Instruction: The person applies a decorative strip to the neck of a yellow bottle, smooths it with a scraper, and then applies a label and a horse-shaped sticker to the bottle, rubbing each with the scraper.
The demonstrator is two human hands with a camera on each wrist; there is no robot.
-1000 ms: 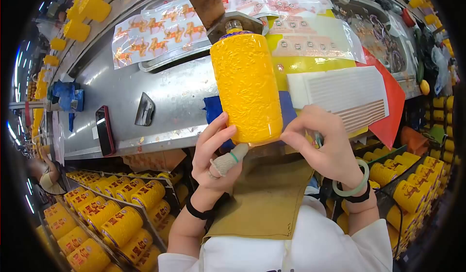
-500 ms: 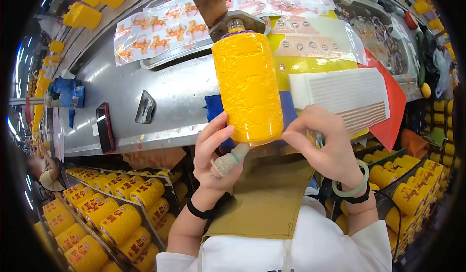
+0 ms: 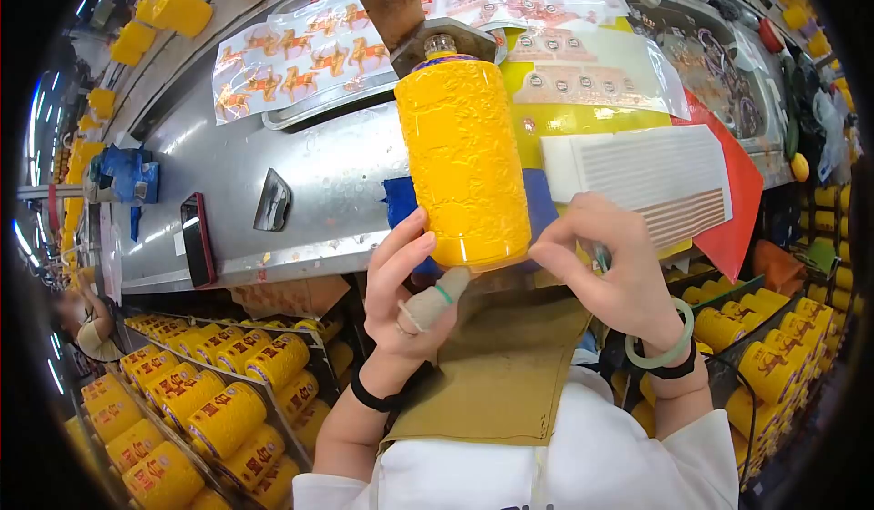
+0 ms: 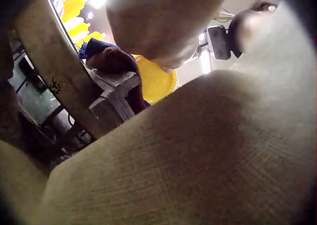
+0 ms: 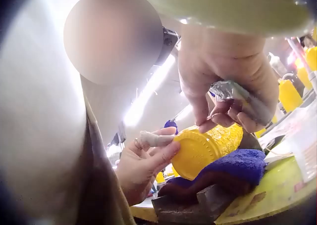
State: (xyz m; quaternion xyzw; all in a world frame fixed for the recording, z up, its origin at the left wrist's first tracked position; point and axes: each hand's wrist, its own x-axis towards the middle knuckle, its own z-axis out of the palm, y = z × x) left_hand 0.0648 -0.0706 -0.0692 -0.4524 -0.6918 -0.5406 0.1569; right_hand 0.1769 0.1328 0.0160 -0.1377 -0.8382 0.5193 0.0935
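A yellow embossed bottle (image 3: 464, 164) lies with its neck at a metal bracket (image 3: 443, 46) and its base towards the person. My left hand (image 3: 405, 296) holds the base's left side; one finger wears a pale cover with a green band. At the base's right edge, the thumb and index fingertip of my right hand (image 3: 610, 264) meet. A crumpled silvery packet (image 5: 233, 94) sits in that hand's curled fingers in the right wrist view. Blue cloth (image 5: 237, 165) on a block lies below the bottle (image 5: 193, 153). The left wrist view shows the yellow base (image 4: 156, 81) partly hidden.
On the metal table (image 3: 337, 169) are a phone (image 3: 197, 240), a small dark metal piece (image 3: 272, 201), horse decal sheets (image 3: 296, 60) and a white striped pad (image 3: 637, 178). Crates of yellow bottles (image 3: 228, 414) stand below on both sides. More yellow bottles (image 3: 180, 11) line the upper left.
The bottle has turned about its long axis, so a different part of its relief faces up. Both hands stay nearly in place. Yellow bottles at the upper left have shifted along their row.
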